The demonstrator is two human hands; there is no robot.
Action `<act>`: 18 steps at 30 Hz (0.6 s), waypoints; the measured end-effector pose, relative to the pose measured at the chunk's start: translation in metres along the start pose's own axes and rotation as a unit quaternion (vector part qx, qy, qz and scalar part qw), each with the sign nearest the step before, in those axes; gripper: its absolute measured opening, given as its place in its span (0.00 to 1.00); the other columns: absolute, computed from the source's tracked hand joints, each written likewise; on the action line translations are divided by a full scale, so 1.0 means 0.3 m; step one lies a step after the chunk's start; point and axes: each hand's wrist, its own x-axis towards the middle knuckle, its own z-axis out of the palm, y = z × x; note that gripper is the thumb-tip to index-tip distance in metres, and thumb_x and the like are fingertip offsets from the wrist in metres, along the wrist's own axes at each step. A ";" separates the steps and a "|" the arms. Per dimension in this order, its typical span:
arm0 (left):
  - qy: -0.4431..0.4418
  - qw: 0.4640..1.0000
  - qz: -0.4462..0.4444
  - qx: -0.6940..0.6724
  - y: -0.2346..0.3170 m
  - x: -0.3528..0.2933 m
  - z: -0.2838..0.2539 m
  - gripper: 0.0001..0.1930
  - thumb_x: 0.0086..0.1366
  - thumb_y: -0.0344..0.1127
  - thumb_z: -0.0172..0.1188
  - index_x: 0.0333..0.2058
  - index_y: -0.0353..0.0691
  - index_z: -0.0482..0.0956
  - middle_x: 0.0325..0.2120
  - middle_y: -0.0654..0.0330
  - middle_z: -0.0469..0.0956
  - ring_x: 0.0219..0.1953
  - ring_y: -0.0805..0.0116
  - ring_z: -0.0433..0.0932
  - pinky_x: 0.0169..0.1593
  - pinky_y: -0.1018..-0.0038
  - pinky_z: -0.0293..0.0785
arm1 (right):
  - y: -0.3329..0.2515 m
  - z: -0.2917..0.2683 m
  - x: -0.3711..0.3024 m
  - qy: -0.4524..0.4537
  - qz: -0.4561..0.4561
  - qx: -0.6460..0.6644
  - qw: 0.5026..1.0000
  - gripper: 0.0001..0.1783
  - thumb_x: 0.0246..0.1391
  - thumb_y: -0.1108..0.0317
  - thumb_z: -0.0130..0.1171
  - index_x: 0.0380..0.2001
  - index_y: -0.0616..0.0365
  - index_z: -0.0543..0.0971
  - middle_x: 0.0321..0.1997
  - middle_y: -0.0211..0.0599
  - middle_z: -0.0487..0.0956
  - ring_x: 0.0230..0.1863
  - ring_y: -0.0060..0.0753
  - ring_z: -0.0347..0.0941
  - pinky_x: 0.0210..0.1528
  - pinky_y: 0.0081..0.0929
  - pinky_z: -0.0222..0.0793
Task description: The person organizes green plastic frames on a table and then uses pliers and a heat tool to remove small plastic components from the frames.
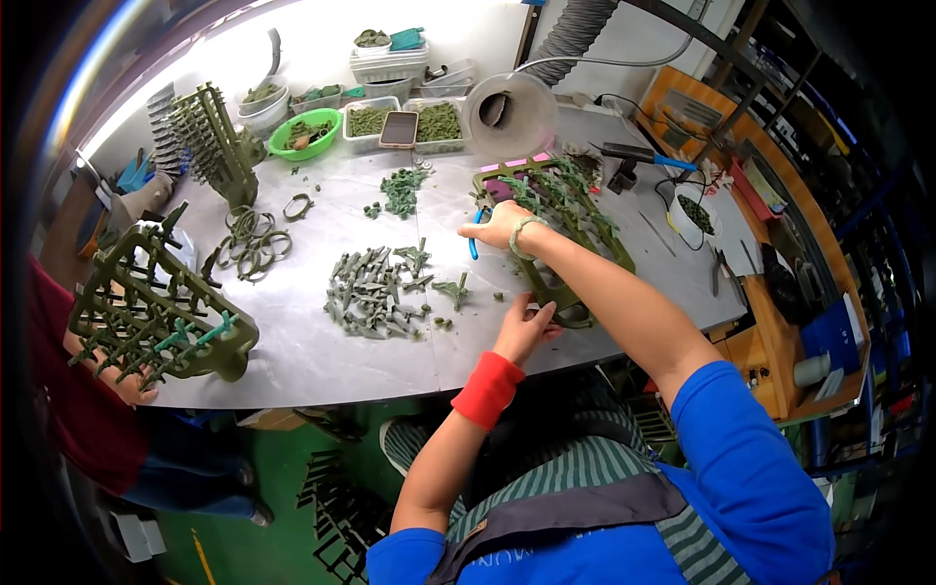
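Observation:
My right hand (507, 226) is closed round a pair of blue-handled pliers (475, 246); the jaws are hidden. It is held over the left side of a dark green casting tree (612, 244), a branched frame lying on the table with small green parts along its bars. At the tree's near end, my left hand (526, 327), below a red wristband, has its fingers curled on the frame. Left of my hands lies a heap of small grey-green parts (370, 292). A few loose pieces (454, 289) lie between heap and tree.
Two more green trees (210, 146) (185, 312) stand at left, with green rings (255, 244) near them. Behind are a green bowl (305, 134), tubs of small parts (439, 125), a phone (399, 129) and an extraction hood (507, 112). Another person's hand (127, 385) is at far left.

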 end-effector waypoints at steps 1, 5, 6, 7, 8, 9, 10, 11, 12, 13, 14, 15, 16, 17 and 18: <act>0.002 1.000 0.001 -0.002 -0.002 -0.003 -0.001 0.25 0.69 0.35 0.58 0.58 0.29 0.60 0.39 0.51 0.75 0.37 0.64 0.81 0.42 0.72 0.80 | -0.012 -0.001 -0.001 -0.038 0.018 0.018 0.999 0.48 0.38 0.32 0.63 0.43 0.73 0.77 0.49 0.60 0.76 0.51 0.52 0.75 0.55 0.39 0.69; 0.002 1.000 -0.001 0.003 -0.014 0.006 -0.006 0.25 0.69 0.35 0.58 0.58 0.29 0.60 0.38 0.52 0.75 0.36 0.65 0.80 0.41 0.72 0.80 | -0.011 0.032 0.009 -0.026 0.054 0.044 0.997 0.52 0.40 0.31 0.60 0.52 0.72 0.76 0.61 0.61 0.71 0.62 0.54 0.69 0.63 0.42 0.64; -0.006 1.000 0.001 -0.002 -0.013 0.007 -0.002 0.25 0.69 0.35 0.58 0.58 0.29 0.60 0.38 0.52 0.75 0.36 0.65 0.80 0.41 0.72 0.80 | -0.009 0.037 0.012 -0.025 0.056 0.043 0.997 0.52 0.40 0.31 0.60 0.52 0.72 0.76 0.61 0.61 0.71 0.62 0.54 0.69 0.63 0.42 0.64; -0.008 1.000 0.000 -0.003 -0.014 0.006 0.002 0.25 0.69 0.35 0.58 0.58 0.29 0.60 0.38 0.52 0.75 0.36 0.65 0.80 0.41 0.72 0.80 | -0.012 0.042 0.019 -0.022 0.058 0.043 0.997 0.52 0.40 0.30 0.60 0.51 0.71 0.77 0.61 0.61 0.71 0.63 0.54 0.69 0.63 0.42 0.64; -0.003 1.000 -0.001 0.000 -0.014 0.004 0.005 0.26 0.69 0.35 0.58 0.58 0.29 0.59 0.38 0.52 0.75 0.36 0.65 0.80 0.41 0.72 0.80 | -0.015 0.045 0.027 -0.019 0.060 0.043 0.997 0.51 0.40 0.30 0.60 0.51 0.71 0.77 0.61 0.62 0.71 0.63 0.53 0.68 0.63 0.43 0.63; 0.003 1.000 -0.003 0.003 -0.014 0.001 0.006 0.26 0.69 0.35 0.57 0.59 0.29 0.59 0.38 0.52 0.75 0.36 0.65 0.80 0.41 0.72 0.80 | -0.023 0.044 0.032 -0.019 0.061 0.043 0.997 0.51 0.40 0.30 0.60 0.51 0.71 0.77 0.61 0.62 0.71 0.63 0.53 0.68 0.63 0.43 0.63; 0.001 1.000 -0.004 0.002 -0.013 0.000 0.007 0.26 0.69 0.35 0.57 0.59 0.29 0.59 0.38 0.52 0.75 0.36 0.65 0.80 0.41 0.72 0.80 | -0.030 0.041 0.037 -0.027 0.061 0.048 0.997 0.51 0.41 0.29 0.59 0.51 0.70 0.77 0.62 0.62 0.70 0.63 0.53 0.68 0.63 0.43 0.63; 0.008 1.000 0.000 0.010 -0.011 0.000 0.009 0.26 0.69 0.35 0.57 0.59 0.29 0.59 0.38 0.52 0.75 0.36 0.66 0.80 0.41 0.72 0.79 | -0.036 0.039 0.041 -0.035 0.061 0.053 0.996 0.51 0.41 0.29 0.59 0.52 0.69 0.77 0.62 0.62 0.70 0.63 0.53 0.68 0.63 0.43 0.63; 0.016 1.000 0.006 0.017 -0.016 0.001 0.003 0.26 0.70 0.35 0.57 0.59 0.29 0.59 0.38 0.52 0.75 0.36 0.66 0.80 0.41 0.72 0.79 | -0.047 0.040 0.041 -0.036 0.061 0.052 0.996 0.51 0.41 0.29 0.59 0.52 0.69 0.77 0.62 0.62 0.70 0.63 0.53 0.68 0.63 0.43 0.63; 0.017 1.000 0.006 0.016 -0.021 0.003 0.000 0.26 0.70 0.35 0.57 0.59 0.29 0.59 0.38 0.52 0.75 0.36 0.66 0.80 0.41 0.72 0.79 | -0.058 0.042 0.041 -0.039 0.063 0.072 0.995 0.50 0.42 0.29 0.59 0.52 0.68 0.77 0.62 0.61 0.70 0.63 0.53 0.68 0.64 0.42 0.63; 0.024 1.000 0.016 0.003 -0.026 0.005 -0.003 0.27 0.69 0.34 0.57 0.60 0.27 0.58 0.35 0.53 0.75 0.33 0.67 0.80 0.37 0.73 0.79 | -0.070 0.044 0.040 -0.042 0.065 0.093 0.993 0.50 0.42 0.29 0.58 0.53 0.66 0.77 0.63 0.61 0.70 0.64 0.52 0.68 0.64 0.42 0.63; 0.027 0.999 0.026 -0.009 -0.026 0.008 0.004 0.28 0.69 0.33 0.57 0.60 0.25 0.57 0.31 0.53 0.75 0.29 0.67 0.80 0.32 0.75 0.80 | -0.071 0.041 0.047 -0.047 0.077 0.090 0.992 0.49 0.43 0.29 0.58 0.53 0.64 0.78 0.64 0.59 0.70 0.64 0.52 0.68 0.64 0.41 0.63; 0.024 0.999 0.026 -0.009 -0.027 0.008 0.009 0.28 0.69 0.33 0.57 0.60 0.25 0.57 0.31 0.53 0.75 0.29 0.67 0.80 0.32 0.75 0.80 | -0.071 0.047 0.058 -0.045 0.078 0.090 0.992 0.49 0.43 0.29 0.58 0.53 0.64 0.78 0.64 0.59 0.70 0.64 0.52 0.68 0.64 0.41 0.63; 0.026 0.999 0.037 0.002 -0.028 0.007 0.014 0.27 0.69 0.33 0.57 0.60 0.24 0.57 0.31 0.53 0.75 0.29 0.68 0.80 0.33 0.75 0.79 | -0.075 0.054 0.069 -0.041 0.086 0.101 0.990 0.48 0.43 0.29 0.58 0.54 0.63 0.78 0.64 0.57 0.70 0.64 0.50 0.68 0.64 0.41 0.63; 0.024 0.998 0.048 0.015 -0.026 0.011 0.025 0.27 0.69 0.33 0.57 0.59 0.24 0.57 0.31 0.54 0.75 0.30 0.68 0.80 0.33 0.75 0.79 | -0.063 0.069 0.094 -0.034 0.097 0.113 0.988 0.48 0.43 0.29 0.58 0.54 0.62 0.78 0.64 0.55 0.70 0.64 0.49 0.68 0.64 0.40 0.64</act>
